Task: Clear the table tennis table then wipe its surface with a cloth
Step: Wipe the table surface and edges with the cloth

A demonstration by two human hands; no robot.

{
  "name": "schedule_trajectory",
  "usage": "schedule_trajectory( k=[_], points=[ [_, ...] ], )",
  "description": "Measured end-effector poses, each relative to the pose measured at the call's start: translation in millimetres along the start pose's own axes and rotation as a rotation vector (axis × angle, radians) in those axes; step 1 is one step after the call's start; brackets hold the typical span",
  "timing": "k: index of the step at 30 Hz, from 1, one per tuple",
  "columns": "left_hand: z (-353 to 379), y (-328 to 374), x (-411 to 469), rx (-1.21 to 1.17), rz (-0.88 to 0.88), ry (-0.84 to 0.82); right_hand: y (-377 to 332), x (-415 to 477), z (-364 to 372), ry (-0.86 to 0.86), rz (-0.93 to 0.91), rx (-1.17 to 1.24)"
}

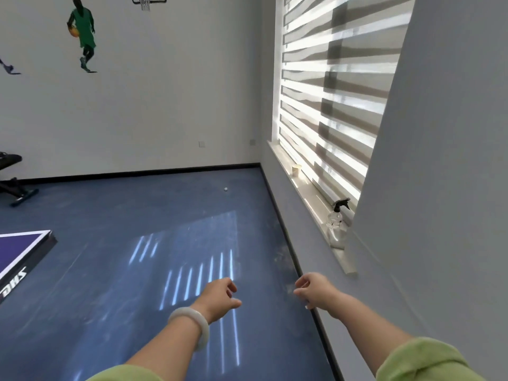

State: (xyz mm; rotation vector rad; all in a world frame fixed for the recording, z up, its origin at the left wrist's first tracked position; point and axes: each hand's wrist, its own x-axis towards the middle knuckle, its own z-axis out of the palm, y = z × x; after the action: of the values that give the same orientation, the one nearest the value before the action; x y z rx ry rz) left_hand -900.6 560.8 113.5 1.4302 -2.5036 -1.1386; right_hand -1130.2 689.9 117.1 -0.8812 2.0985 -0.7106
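— Where do the person's hands stand?

— Both reach forward over the dark blue floor [110,270]. The left hand [220,296], with a smooth white bangle [192,323] round its wrist, has its fingers loosely curled and holds nothing. The right hand [313,291] hangs near it, over the black skirting strip at the foot of the wall. Its fingers are loosely bent too, the thumb stands apart, and there is nothing in it. Light green sleeves [420,361] show at the lower edge.

— And the table?

— Only one corner of the purple-topped table tennis table [24,243] with its white edge line shows, at the far left, well apart from both hands.

— What is on the sill?

— On the pale stone windowsill [305,189] to the right, under the striped grey-and-white blinds [330,78], a clear plastic spray bottle with a black trigger head [336,215] stands upright. Just beside it, on the nearer side, lies a pale flat thing [337,240]; whether it is a cloth cannot be told. Farther along stands a small pale paper cup [297,170].

— Anything else?

— A small white ball [225,189] lies on the floor near the far wall, well apart from the table. A black exercise bench [8,174] shows at the left edge, and a green basketball-player sticker [82,34] is on the white wall above it.
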Motion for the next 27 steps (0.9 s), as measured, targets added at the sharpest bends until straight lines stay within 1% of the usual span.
schedule_trajectory(
  k=[3, 7, 12, 18, 21, 24, 27],
  points=[
    [-8.8, 10.1, 53.0, -0.008, -0.014, -0.025, -10.6, 50.8, -15.0, 0.005, 0.002, -0.004],
    [-15.1, 25.8, 145.8, -0.005, -0.012, -0.069, -16.2, 128.7, -36.1, 0.024, 0.031, 0.014],
    [-23.1, 63.6, 275.6, 0.032, 0.1, -0.161, -14.7, 217.7, -70.2, 0.131, 0.105, 0.065],
    [-29.3, 116.0, 412.5, 0.075, 0.217, -0.312, -14.6, 300.1, -106.9, 0.255, 0.275, 0.202],
    [-17.1, 135.5, 459.6, 0.098, 0.235, -0.394, -10.1, 324.9, -115.5, 0.307, 0.345, 0.316],
    [3.6, 148.9, 488.5, 0.145, 0.262, -0.487, 3.8, 342.9, -119.7, 0.324, 0.426, 0.379],
    [19.7, 162.7, 516.9, 0.155, 0.283, -0.529, 23.2, 367.6, -132.8, 0.379, 0.492, 0.441]
  ],
)
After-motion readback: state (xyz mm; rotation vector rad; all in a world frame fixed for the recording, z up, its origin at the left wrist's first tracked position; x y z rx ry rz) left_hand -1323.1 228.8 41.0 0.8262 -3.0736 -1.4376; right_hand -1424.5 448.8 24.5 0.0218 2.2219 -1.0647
